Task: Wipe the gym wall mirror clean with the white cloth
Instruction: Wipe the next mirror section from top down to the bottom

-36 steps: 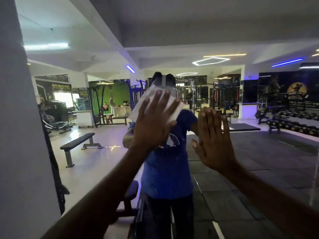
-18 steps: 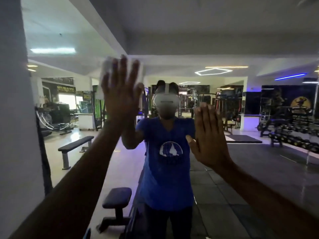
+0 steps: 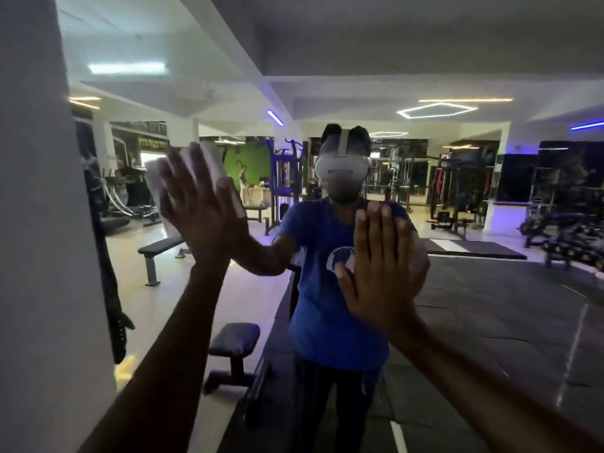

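The wall mirror fills most of the view and reflects the gym and a person in a blue shirt. My left hand presses the white cloth flat against the glass near the mirror's left edge, fingers straight and spread. The cloth shows above and between the fingers; most of it is hidden behind the hand. My right hand lies flat on the glass at chest height, fingers straight and together, holding nothing.
A white wall or pillar borders the mirror on the left. A dark strap or cable hangs along that edge. Reflected in the glass are benches, weight machines and dumbbell racks.
My left hand slid the cloth up and left from the middle of the glass, then down a little toward the left edge. My right hand stayed flat on the mirror.
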`<state>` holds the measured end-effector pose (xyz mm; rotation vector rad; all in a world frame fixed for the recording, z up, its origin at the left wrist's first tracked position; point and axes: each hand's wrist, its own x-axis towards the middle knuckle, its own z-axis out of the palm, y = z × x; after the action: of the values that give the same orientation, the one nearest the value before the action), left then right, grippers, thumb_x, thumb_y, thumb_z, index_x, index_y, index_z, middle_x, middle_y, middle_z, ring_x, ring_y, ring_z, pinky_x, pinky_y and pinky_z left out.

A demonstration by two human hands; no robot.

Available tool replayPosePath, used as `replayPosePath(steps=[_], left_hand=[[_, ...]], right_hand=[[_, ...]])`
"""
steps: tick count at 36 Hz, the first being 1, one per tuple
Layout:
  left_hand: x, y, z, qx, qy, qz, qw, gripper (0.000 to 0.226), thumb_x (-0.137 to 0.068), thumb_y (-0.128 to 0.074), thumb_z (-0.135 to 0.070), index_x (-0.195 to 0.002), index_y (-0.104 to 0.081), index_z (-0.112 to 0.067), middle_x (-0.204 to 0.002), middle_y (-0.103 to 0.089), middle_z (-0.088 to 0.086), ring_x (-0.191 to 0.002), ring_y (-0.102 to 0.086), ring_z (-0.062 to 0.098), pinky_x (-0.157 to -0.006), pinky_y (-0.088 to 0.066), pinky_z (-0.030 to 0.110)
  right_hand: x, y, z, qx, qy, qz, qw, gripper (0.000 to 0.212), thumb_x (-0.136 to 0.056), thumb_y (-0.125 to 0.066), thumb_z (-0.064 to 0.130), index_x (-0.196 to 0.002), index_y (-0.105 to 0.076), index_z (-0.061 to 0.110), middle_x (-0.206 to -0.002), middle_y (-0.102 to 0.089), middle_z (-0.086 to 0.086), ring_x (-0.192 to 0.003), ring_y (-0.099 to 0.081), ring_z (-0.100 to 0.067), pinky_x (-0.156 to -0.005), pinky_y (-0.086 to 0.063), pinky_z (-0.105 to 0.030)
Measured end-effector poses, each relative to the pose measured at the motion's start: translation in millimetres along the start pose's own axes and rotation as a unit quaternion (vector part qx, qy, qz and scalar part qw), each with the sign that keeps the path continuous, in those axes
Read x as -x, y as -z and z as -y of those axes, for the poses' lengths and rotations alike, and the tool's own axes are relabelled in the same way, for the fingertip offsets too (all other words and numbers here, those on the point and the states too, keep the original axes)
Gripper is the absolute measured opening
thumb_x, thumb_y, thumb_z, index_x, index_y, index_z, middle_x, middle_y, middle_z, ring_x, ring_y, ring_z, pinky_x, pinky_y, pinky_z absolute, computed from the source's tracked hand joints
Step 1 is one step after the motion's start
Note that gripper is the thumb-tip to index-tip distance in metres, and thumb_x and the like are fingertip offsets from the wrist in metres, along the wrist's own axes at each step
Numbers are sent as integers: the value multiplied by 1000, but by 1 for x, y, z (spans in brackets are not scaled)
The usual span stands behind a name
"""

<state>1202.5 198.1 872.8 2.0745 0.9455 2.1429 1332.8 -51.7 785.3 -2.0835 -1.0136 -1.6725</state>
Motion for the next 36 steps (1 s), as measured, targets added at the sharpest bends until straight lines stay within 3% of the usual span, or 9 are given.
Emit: replayPosePath(steps=[3, 9, 13, 17, 21, 23, 29, 31, 36], left_hand=[[68, 0, -41, 41, 67, 15, 997, 66, -112, -17, -50, -167, -19, -14, -173, -14, 21, -161, -12, 39, -129, -10, 58], [122, 4, 10, 32, -417, 140, 898, 66, -111, -34, -49, -169, -8, -32, -176, 2, 9, -163, 2, 32, -129, -8, 55], [89, -11, 107, -33, -36, 87, 995, 68, -110, -13, -57, -169, -8, -26, -176, 5, 8, -163, -4, 31, -129, -13, 57], [149, -5, 37, 7, 162, 59, 985, 76, -107, -3, -59, -167, -19, -15, -173, -13, 21, -161, -13, 39, -127, -17, 55], [226, 10, 12, 47, -293, 235, 925, 64, -111, -19, -52, -168, -2, -28, -174, 8, 16, -162, 7, 38, -128, -3, 59], [206, 3, 67, 41, -352, 218, 909, 63, -111, -28, -47, -168, -7, -31, -175, 4, 11, -162, 7, 34, -129, -3, 57], [175, -11, 134, 65, 164, -9, 984, 71, -115, -23, -40, -154, -28, 19, -156, -24, 49, -144, -28, 68, -128, 3, 24], [209, -5, 93, 54, 202, 53, 976, 74, -114, -16, -49, -159, -24, 10, -161, -19, 44, -150, -22, 62, -131, -8, 45], [297, 6, 98, 70, -260, 294, 917, 65, -112, -17, -54, -168, -5, -25, -173, 17, 18, -160, 13, 42, -127, -3, 64]], right_hand=[[29, -6, 9, 11, 7, 8, 1000, 84, -104, -46, 46, -165, -19, -5, -173, -11, -27, -162, -10, -44, -129, -17, -64], [93, -21, 15, 25, 40, 37, 998, 83, -105, -49, 43, -164, -18, -6, -174, -8, -27, -162, -9, -43, -130, -11, -61], [115, -26, 17, 19, 30, 62, 997, 85, -104, -53, 44, -164, -19, -6, -172, -14, -30, -161, -13, -45, -128, -17, -65], [132, -31, 36, 4, -6, 64, 998, 85, -106, -44, 47, -164, -16, -8, -172, -9, -31, -161, -9, -47, -127, -15, -68], [150, -35, 61, -4, -42, 75, 996, 85, -106, -38, 50, -162, -19, -10, -171, -9, -34, -161, -5, -49, -127, -10, -69], [160, -37, 62, -3, -36, 79, 996, 85, -105, -42, 48, -163, -18, -9, -171, -10, -33, -161, -6, -48, -128, -11, -68], [196, -40, 67, 17, -17, 120, 992, 87, -104, -45, 49, -164, -18, -8, -171, -10, -33, -161, -6, -48, -128, -12, -67], [206, -44, 72, 25, -19, 131, 991, 87, -105, -45, 51, -163, -18, -9, -170, -10, -35, -160, -5, -50, -128, -12, -68], [224, -49, 88, 28, -26, 157, 987, 89, -106, -42, 54, -163, -18, -10, -170, -7, -37, -160, -3, -52, -128, -5, -67]])
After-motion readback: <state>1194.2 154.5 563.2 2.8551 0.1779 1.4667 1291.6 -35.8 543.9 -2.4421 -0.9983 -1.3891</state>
